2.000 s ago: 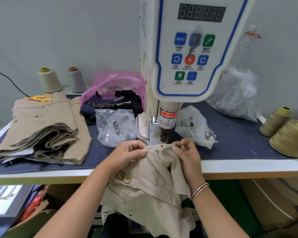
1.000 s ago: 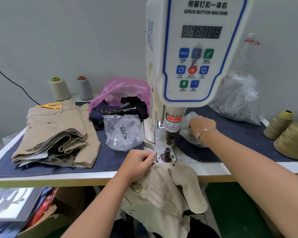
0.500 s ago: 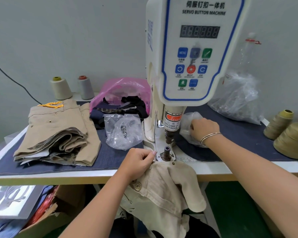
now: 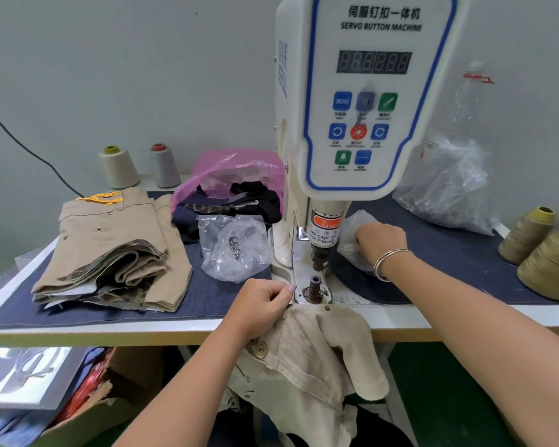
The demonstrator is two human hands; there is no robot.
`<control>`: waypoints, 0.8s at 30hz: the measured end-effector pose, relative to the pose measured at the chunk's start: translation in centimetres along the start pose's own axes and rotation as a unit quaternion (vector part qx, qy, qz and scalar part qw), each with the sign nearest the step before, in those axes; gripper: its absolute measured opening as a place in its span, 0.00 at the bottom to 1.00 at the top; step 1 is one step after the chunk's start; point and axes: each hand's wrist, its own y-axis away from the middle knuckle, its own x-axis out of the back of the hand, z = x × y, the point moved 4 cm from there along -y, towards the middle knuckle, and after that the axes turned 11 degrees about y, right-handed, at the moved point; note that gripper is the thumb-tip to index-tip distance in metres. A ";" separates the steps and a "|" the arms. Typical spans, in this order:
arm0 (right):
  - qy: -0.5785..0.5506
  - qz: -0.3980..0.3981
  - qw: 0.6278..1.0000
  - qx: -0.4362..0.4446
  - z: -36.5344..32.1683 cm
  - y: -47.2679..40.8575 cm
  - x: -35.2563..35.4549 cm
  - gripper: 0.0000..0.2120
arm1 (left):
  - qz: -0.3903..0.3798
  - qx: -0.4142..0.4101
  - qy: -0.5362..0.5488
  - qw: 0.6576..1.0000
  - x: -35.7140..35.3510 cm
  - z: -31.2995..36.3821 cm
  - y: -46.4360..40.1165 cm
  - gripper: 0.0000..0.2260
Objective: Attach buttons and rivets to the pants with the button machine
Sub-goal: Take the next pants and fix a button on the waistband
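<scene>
Beige pants (image 4: pixel 313 356) hang over the table's front edge, with a brass button (image 4: pixel 259 350) and small rivets near the top hem. My left hand (image 4: pixel 261 306) pinches the pants' hem just left of the button machine's lower die (image 4: pixel 314 287). The white servo button machine (image 4: pixel 362 101) stands above it with its punch raised. My right hand (image 4: pixel 380 241) rests, fingers curled, in a small clear plastic bag (image 4: pixel 352 230) to the right of the punch; what the fingers hold is hidden.
A stack of folded beige pants (image 4: pixel 110 250) lies at left. A clear bag of metal parts (image 4: pixel 233 250) and a pink bag (image 4: pixel 229 172) with dark fabric sit behind it. Thread cones (image 4: pixel 549 259) stand at right, two spools (image 4: pixel 118 167) at the back left. A large crumpled bag (image 4: pixel 449 188) lies right.
My right hand let go of the pants and reached to the small bag right of the punch. The pants slid back off the die toward the table edge, held by my left hand.
</scene>
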 end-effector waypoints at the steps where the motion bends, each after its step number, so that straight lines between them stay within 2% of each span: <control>1: -0.006 0.006 1.000 0.000 -0.1 0.0 0.0 0.15 | 0.000 0.000 -0.002 1.000 0.0 0.0 0.0 0.25; 2: 0.000 0.044 0.999 0.013 -0.2 0.0 0.0 0.14 | 0.000 0.000 -0.002 1.000 0.0 -0.1 0.0 0.24; 4: 0.011 0.170 0.984 0.045 -0.3 0.4 -0.3 0.10 | 0.000 0.000 -0.001 1.000 0.1 -0.1 0.1 0.24; 5: 0.019 0.203 0.978 0.049 -0.2 0.7 -0.6 0.10 | 0.000 -0.001 -0.003 1.000 0.0 -0.1 0.0 0.24; 9: 0.059 0.248 0.966 0.050 0.1 1.1 -1.2 0.11 | 0.002 -0.006 -0.005 1.000 0.1 -0.1 0.0 0.25; 14: 0.020 0.233 0.971 0.052 0.3 1.5 -1.2 0.10 | 0.006 -0.006 -0.003 1.000 0.1 -0.1 0.0 0.25; 17: -0.052 0.212 0.974 0.050 0.8 1.7 -1.0 0.06 | 0.007 -0.003 0.000 1.000 0.1 -0.1 0.0 0.25; 19: -0.133 0.225 0.964 0.056 1.4 2.2 -1.0 0.07 | 0.007 -0.003 -0.001 1.000 0.1 -0.2 0.0 0.25; 22: -0.284 0.236 0.928 0.049 2.8 3.7 -1.0 0.11 | 0.006 -0.004 -0.001 1.000 0.1 -0.2 -0.1 0.25; 24: -0.383 0.235 0.893 0.028 4.1 5.0 -1.0 0.08 | 0.007 -0.006 -0.001 1.000 0.1 -0.1 -0.1 0.25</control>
